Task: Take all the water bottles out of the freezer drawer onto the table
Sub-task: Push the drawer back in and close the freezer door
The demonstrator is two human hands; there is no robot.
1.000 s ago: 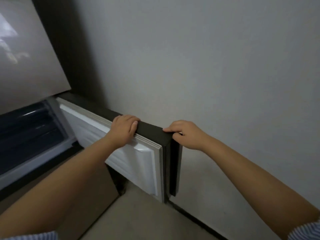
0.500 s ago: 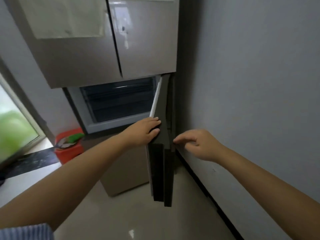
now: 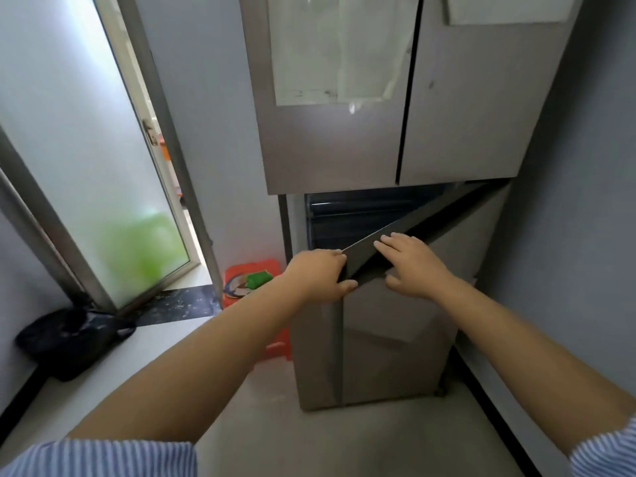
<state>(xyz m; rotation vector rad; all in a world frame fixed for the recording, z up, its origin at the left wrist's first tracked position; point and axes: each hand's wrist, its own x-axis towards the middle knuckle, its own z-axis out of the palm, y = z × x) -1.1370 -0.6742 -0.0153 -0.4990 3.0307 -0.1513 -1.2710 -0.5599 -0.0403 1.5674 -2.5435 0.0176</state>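
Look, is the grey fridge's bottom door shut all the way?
No, the lower grey fridge door stands ajar, with the dark freezer compartment showing behind it, while the left hand grips its edge.

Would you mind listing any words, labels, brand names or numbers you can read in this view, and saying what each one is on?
No text can be read in this view.
Pale sheets stuck on the upper fridge doors: any marks are too faint and blurred to read.
Round picture on the red stool left of the fridge: blurred, no letters can be made out.
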